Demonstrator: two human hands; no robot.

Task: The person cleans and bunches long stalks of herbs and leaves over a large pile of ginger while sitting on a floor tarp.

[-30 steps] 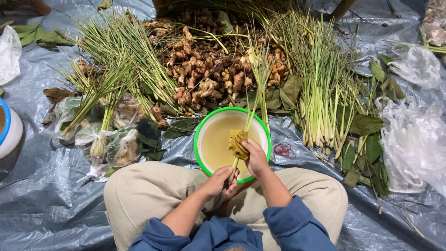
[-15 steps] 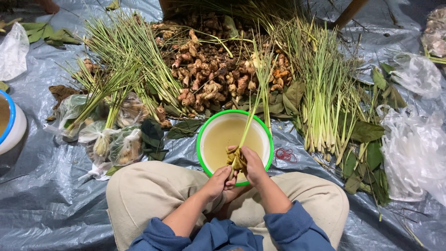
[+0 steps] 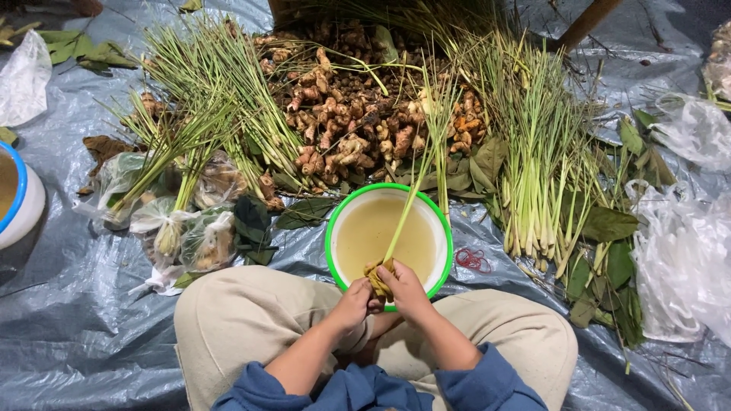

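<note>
Left hand: the left hand (image 3: pixel 352 303) is closed around the brown root end of a long green lemongrass stalk (image 3: pixel 407 204), low in the middle of the frame.
Right hand: the right hand (image 3: pixel 403 289) grips the same root end, touching the left hand.
Stalk: it slants up over the round green-rimmed bowl of yellowish water (image 3: pixel 344 204).
Behind: a pile of brown ginger-like roots (image 3: pixel 346 125) at the top middle.
Right side: a bunch of green lemongrass stalks (image 3: pixel 537 171) on the grey plastic sheet (image 3: pixel 68 335).

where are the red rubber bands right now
In the head view, the red rubber bands lie on the grey tarp, just right of the green-rimmed bowl and left of the lemongrass stalks.
</note>
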